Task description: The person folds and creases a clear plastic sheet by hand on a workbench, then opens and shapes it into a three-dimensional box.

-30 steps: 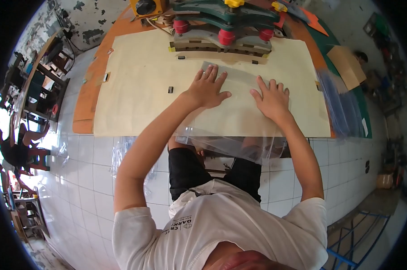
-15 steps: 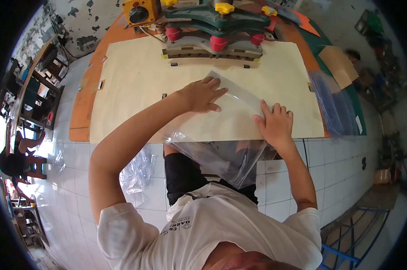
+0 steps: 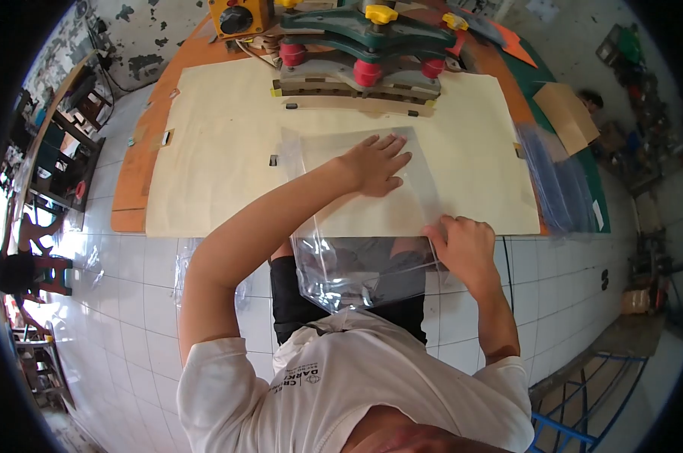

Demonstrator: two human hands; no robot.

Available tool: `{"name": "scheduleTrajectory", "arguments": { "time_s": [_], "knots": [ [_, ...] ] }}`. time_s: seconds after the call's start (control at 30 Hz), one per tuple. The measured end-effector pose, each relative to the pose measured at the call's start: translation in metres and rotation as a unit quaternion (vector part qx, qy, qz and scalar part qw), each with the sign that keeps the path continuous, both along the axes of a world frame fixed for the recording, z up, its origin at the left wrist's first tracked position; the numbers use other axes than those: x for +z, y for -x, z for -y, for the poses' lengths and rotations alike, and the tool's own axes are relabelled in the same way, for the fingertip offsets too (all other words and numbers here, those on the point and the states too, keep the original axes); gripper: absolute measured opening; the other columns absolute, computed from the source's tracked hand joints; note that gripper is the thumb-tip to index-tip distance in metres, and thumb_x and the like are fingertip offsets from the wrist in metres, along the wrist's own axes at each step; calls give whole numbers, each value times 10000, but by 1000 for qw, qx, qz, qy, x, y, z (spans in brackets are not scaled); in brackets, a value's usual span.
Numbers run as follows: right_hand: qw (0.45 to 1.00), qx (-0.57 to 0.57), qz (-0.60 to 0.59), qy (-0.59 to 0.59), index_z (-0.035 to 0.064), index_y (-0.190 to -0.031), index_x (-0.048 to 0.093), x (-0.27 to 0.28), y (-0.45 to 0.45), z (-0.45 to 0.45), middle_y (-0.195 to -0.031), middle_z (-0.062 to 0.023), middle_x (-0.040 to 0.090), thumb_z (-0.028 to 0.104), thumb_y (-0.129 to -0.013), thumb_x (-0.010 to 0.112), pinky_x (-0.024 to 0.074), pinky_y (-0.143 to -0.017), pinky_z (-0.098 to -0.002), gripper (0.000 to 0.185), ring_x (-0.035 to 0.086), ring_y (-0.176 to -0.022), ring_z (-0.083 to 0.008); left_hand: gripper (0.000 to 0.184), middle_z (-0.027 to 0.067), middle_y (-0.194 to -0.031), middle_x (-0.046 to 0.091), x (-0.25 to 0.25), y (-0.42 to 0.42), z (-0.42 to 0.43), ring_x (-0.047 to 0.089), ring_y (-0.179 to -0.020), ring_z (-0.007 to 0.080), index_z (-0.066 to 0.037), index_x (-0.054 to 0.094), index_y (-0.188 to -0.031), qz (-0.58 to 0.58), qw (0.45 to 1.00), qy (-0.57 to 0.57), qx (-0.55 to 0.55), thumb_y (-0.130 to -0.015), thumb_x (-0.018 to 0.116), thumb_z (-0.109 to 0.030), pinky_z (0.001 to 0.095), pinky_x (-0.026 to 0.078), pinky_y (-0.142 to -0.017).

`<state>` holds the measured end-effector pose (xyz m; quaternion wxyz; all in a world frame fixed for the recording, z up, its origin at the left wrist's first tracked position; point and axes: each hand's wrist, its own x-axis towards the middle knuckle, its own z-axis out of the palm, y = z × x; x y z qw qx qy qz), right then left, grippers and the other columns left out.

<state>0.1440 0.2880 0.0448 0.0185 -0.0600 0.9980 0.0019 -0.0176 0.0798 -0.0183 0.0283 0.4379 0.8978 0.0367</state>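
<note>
A clear plastic sheet (image 3: 356, 260) lies partly on the cream board (image 3: 213, 151), its near part hanging over the front edge above my lap. Seam-like lines run along its side, and light glints off its lower end. My left hand (image 3: 375, 166) rests flat on the far part of the plastic with fingers spread. At the right side, by the board's front edge, my right hand (image 3: 466, 245) has its fingers curled around the border of the sheet, thumb towards the plastic. The exact pinch point is partly hidden.
A green press (image 3: 364, 45) with red posts and yellow knobs stands at the back, beside a yellow box with a black dial (image 3: 235, 20). Stacked clear plastic (image 3: 556, 177) and a brown cardboard piece (image 3: 566, 117) are at the right. Another person sits far left.
The plastic has turned from slanted to nearly straight on the board. My left hand has shifted right and slightly nearer; my right hand has come towards me and its fingers have curled.
</note>
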Motion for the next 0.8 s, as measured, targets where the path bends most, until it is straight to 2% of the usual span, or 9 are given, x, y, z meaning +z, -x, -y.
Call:
{"name": "scheduleTrajectory", "arguments": {
  "time_s": [0.07,0.13,0.2,0.27,0.3,0.37,0.47,0.57,0.8],
  "knots": [
    [999,-12,43,5,38,-992,724,8,8,4,-864,-197,694,417,-939,642,521,-728,-474,391,699,-914,-341,640,226,-1651,232,-3,5,-5,212,-1539,377,-74,335,-1553,2,1000,-8,-26,-1034,413,-441,515,211,-1244],
    [992,37,-65,102,33,-1024,735,12,30,10,-936,-206,707,395,-959,614,528,-793,-496,388,687,-950,-370,618,217,-1641,260,-7,9,-10,228,-1535,358,-65,385,-1525,-9,998,-33,-52,-1022,440,-420,519,214,-1246],
    [957,66,-114,258,52,-1129,735,-1,70,18,-1050,-213,714,368,-990,570,522,-896,-475,383,671,-1019,-390,600,218,-1626,291,-10,15,-15,249,-1526,357,-63,419,-1503,-10,997,-32,-66,-1014,458,-407,522,217,-1243],
    [944,57,-59,320,77,-1321,656,-24,116,21,-1308,-224,636,420,-1037,474,442,-1064,-499,481,576,-1252,-384,582,220,-1610,322,-6,10,-17,270,-1517,356,-61,452,-1481,-12,997,-32,-76,-1005,476,-394,525,220,-1241],
    [944,58,-60,320,77,-1321,656,-37,128,23,-1308,-224,636,420,-1037,474,442,-1064,-499,481,576,-1252,-384,595,212,-1616,320,5,5,-16,265,-1520,347,-48,464,-1473,20,998,-15,-54,-1010,452,-423,509,201,-1250],
    [973,28,-62,219,97,-1476,512,-58,147,30,-1554,-194,441,496,-1064,367,275,-1187,-571,592,373,-1464,-359,614,204,-1622,317,6,-1,-10,261,-1523,339,-35,477,-1464,47,999,0,-25,-1016,427,-452,493,181,-1258],
    [987,22,-57,150,130,-1574,360,-82,150,29,-1664,-144,262,547,-1068,294,130,-1211,-645,659,204,-1548,-333,623,246,-1558,394,-16,-20,12,321,-1484,366,19,481,-1433,-39,990,-112,79,-990,506,-417,536,228,-1227],
    [995,0,-53,84,171,-1607,290,-79,143,33,-1687,-129,204,553,-1065,293,102,-1211,-651,663,171,-1558,-338,724,291,-1581,334,-15,-30,42,270,-1507,402,14,413,-1502,-104,960,-85,247,-1003,453,-509,538,182,-1233],
    [996,-8,-61,66,176,-1614,270,-82,142,31,-1694,-129,176,584,-1055,289,93,-1204,-669,693,150,-1559,-360,832,292,-1624,258,-14,-23,62,199,-1539,407,-12,355,-1552,-85,944,-92,307,-991,416,-624,494,138,-1254]
  ]
}}
